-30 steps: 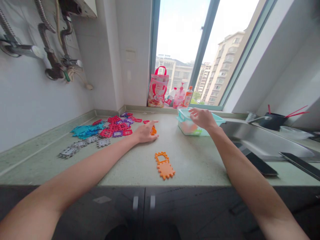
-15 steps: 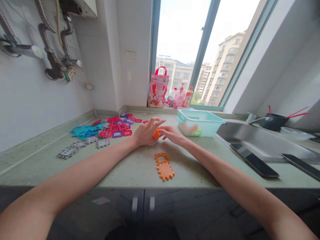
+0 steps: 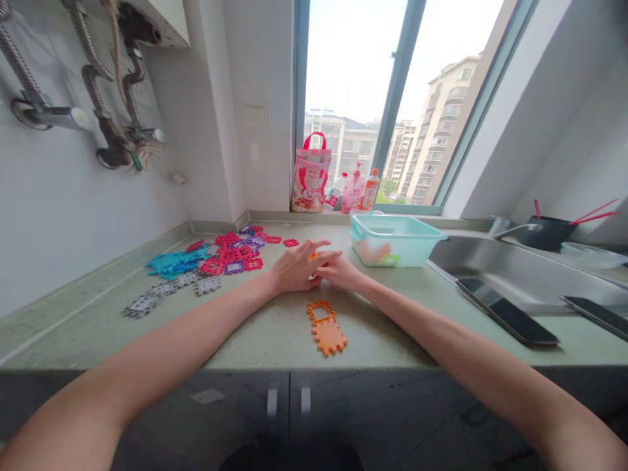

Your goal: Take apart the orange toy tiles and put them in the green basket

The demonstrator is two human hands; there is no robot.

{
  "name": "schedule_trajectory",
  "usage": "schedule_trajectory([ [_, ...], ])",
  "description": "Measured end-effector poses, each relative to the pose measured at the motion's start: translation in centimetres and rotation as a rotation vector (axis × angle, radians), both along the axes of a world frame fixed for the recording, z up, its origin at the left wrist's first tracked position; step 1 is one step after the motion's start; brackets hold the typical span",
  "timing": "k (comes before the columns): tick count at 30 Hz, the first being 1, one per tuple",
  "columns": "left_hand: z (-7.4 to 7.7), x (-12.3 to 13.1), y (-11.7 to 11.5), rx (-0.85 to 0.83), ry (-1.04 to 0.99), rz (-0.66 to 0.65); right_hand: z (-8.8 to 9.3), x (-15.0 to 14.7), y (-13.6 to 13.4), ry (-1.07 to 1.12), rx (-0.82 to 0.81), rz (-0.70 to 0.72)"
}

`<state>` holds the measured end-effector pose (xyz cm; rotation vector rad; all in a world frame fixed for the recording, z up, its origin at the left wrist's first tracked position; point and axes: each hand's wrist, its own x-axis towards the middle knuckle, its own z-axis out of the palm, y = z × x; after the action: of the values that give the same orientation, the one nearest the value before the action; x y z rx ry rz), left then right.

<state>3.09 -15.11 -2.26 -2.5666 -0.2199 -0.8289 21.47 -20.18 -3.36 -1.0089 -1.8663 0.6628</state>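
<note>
My left hand [image 3: 295, 269] and my right hand [image 3: 339, 271] meet over the middle of the counter. Between them shows a bit of an orange interlocking plastic tile [image 3: 314, 256], mostly covered by fingers. Both hands are closed around it. Closer to me on the counter lie two joined orange tiles, an open frame tile [image 3: 311, 314] and a solid tile [image 3: 330, 336]. To the left of my left hand spreads a pile of red tiles [image 3: 230, 247], with purple ones among them, blue tiles [image 3: 174, 263] and grey window tiles [image 3: 142, 305].
A teal plastic basket [image 3: 400, 255] with some items inside stands right of my hands. Beyond it are the steel sink [image 3: 471, 261] and two dark phones [image 3: 505, 313] [image 3: 598, 315] at its edge. A bag [image 3: 311, 183] and several bottles line the windowsill.
My right hand has moved in against my left, its fingers now overlapping the left fingers and covering more of the orange tile. The view has shifted slightly.
</note>
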Motion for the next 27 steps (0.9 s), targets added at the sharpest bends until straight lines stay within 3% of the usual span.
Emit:
schedule_trajectory([
  [4,-0.1,-0.2,0.5,0.010,-0.076,0.013,1.1,0.7,-0.4,-0.127,0.141,-0.162],
  [8,0.1,-0.9,1.3,-0.016,-0.246,0.085,4.1,3.2,-1.3,-0.331,0.413,-0.572],
  [11,0.2,-1.4,1.8,-0.072,-0.269,0.108,7.1,7.4,-2.1,-0.440,0.595,-0.882],
  [13,0.2,-1.4,2.0,-0.120,-0.243,0.121,8.6,10.7,-2.5,-0.493,0.543,-1.095],
  [15,0.2,-1.3,2.0,-0.167,-0.209,0.140,9.3,13.7,-2.8,-0.588,0.372,-1.212],
  [19,0.2,-1.0,2.1,-0.215,-0.172,0.166,9.1,16.7,-3.0,-0.692,0.093,-1.213],
  [27,-0.4,-1.1,3.0,-0.253,-0.151,0.229,9.7,17.2,-3.7,-0.683,-0.145,-1.276],
])
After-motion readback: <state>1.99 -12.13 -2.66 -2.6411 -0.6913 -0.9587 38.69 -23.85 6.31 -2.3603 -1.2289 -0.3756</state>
